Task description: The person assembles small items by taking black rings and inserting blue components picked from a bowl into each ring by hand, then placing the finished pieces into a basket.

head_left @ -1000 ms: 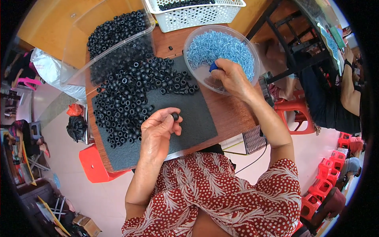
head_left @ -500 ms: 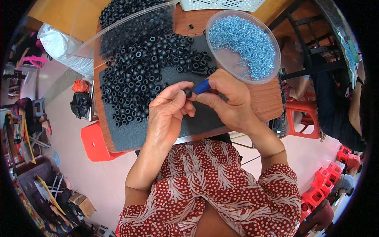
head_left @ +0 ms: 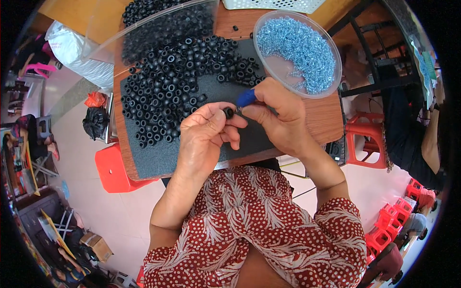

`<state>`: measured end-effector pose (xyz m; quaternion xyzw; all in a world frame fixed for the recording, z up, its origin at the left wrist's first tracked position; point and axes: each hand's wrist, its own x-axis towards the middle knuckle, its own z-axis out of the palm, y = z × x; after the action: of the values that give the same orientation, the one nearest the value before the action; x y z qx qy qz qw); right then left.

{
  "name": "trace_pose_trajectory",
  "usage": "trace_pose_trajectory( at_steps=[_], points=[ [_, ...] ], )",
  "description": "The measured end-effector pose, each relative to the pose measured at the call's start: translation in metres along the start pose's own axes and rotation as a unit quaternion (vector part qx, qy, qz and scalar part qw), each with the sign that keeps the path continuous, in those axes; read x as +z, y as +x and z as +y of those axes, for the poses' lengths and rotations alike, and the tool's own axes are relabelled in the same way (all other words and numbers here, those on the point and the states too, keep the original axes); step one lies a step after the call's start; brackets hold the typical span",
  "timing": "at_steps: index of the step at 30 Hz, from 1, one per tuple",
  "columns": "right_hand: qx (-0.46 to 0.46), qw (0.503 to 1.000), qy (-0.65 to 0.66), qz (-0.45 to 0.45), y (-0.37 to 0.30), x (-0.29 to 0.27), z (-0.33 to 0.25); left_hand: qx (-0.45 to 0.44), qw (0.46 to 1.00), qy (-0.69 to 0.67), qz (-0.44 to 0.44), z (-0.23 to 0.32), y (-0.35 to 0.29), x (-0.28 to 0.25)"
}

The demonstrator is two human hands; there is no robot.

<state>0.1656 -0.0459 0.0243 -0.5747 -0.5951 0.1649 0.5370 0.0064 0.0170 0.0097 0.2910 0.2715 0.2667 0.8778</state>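
Between the thumb and forefinger of my left hand is a small black hollow cap, its opening turned toward the right. Close by, my right hand wears a blue finger cover on the forefinger. Its thumb and forefinger pinch a tiny shiny piece, too small to name, just beside the cap. Many loose black caps like the held one lie beyond my left hand on a dark grey mat. A round clear tub of small pale-blue shiny pieces stands beyond my right hand.
A clear plastic bin of black caps lies at the table's far left. A white perforated basket is at the far edge. Red stools flank the wooden table. Other people sit in the background at both sides.
The cap's opening now shows toward the right. My right fingertips have drawn slightly apart from it, and the left hand's lower fingers have spread a little.
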Motion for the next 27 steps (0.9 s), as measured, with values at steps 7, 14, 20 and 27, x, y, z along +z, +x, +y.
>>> trace_pose_trajectory(
  at_steps=[7,14,20,27],
  points=[
    [-0.019,0.999,-0.028,-0.023,-0.002,0.003,-0.005,0.063,0.995,0.069,0.046,-0.005,-0.005,0.003],
    [-0.099,0.987,-0.119,-0.035,0.001,0.009,-0.01,0.167,0.973,0.139,0.082,-0.015,-0.008,0.004],
    [0.048,0.995,-0.047,-0.08,0.002,0.003,-0.012,0.154,0.982,0.092,0.051,-0.024,-0.012,-0.005],
    [0.329,0.885,0.286,-0.164,0.003,-0.004,-0.002,0.132,0.988,0.073,-0.036,-0.031,-0.01,-0.012]
  ],
)
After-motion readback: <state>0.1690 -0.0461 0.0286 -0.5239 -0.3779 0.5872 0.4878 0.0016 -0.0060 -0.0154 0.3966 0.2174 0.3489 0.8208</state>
